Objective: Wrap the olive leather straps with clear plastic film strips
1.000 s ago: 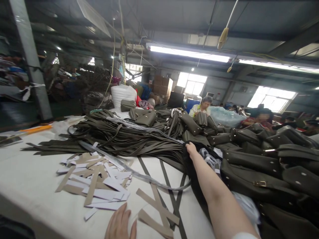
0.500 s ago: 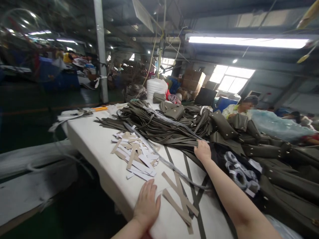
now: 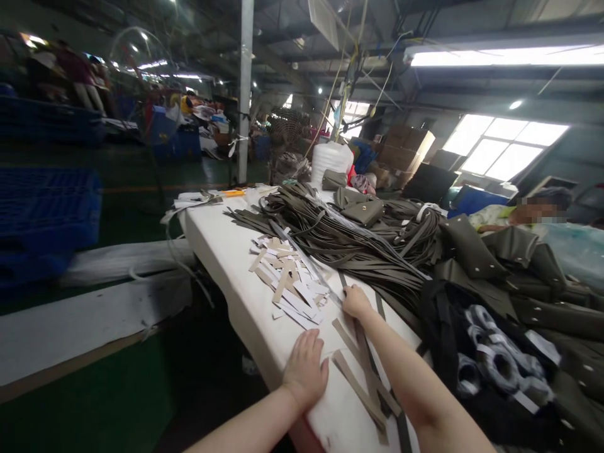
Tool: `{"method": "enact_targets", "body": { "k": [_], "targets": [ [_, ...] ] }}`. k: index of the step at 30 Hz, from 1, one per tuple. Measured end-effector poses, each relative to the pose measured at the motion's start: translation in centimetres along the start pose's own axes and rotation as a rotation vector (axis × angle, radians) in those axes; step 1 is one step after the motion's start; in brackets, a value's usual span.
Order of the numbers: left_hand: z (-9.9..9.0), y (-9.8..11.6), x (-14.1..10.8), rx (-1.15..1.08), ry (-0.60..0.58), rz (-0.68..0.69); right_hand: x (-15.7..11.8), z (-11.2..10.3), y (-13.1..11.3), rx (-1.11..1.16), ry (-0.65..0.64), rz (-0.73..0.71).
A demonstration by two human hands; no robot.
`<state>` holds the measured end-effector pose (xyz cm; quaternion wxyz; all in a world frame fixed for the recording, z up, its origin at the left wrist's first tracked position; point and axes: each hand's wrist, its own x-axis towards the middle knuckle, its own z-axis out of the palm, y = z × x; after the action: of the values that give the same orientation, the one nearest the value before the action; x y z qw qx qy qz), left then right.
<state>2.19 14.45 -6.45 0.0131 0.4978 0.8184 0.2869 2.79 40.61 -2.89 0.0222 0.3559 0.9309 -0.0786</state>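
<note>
"What is filling your view?"

"The white table [image 3: 217, 242] is stretching away in front of me, and a heap of dark bags [image 3: 472, 248] is spreading along its right side."

"And in the middle?"

"A thick bundle of dark straps [image 3: 306, 229] is sprawling across the far part of the table. Nearer me, a black cloth [image 3: 438, 321] is lying on the right, and several wrapped rolls [image 3: 500, 368] are sitting on it."

"Where is the grey band?"

"The band [image 3: 304, 255] is running from beside the straps down to my right hand [image 3: 357, 305], passing just right of a loose pile of white and tan slips [image 3: 285, 283]. A few longer tan strips [image 3: 352, 377] are lying closer to me, some of them crossing (rather untidily, I'm admitting)."

"What are your hands doing?"

"My right hand is reaching over the table, its fingers curling at the near end of the band that I'm seeing; whether they are pinching it, I cannot tell. My left hand [image 3: 306, 371] is resting palm down near the table's edge, just beside the slips, its fingers lying nearly together and its thumb standing a little apart."
</note>
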Motion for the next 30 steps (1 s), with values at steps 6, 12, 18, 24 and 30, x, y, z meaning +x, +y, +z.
{"method": "enact_targets", "body": {
  "k": [6,12,18,24,30],
  "targets": [
    [-0.6,0.4,0.1,-0.035,-0.022,-0.005,-2.5,-0.7,1.5,0.009,-0.026,0.070],
    [-0.7,0.3,0.3,-0.042,-0.025,-0.007,-7.0,-1.4,2.4,0.003,-0.087,0.156],
    [-0.7,0.2,0.4,-0.021,-0.063,-0.009,-10.3,-4.3,3.0,-0.004,-0.078,0.261],
    [-1.0,0.5,0.3,-0.016,-0.059,-0.021,-13.4,-11.2,5.7,0.118,0.106,0.347],
    [-1.2,0.5,-0.1,-0.007,-0.085,-0.016,-17.7,-13.2,7.1,0.397,0.196,0.426]
  ]
}}
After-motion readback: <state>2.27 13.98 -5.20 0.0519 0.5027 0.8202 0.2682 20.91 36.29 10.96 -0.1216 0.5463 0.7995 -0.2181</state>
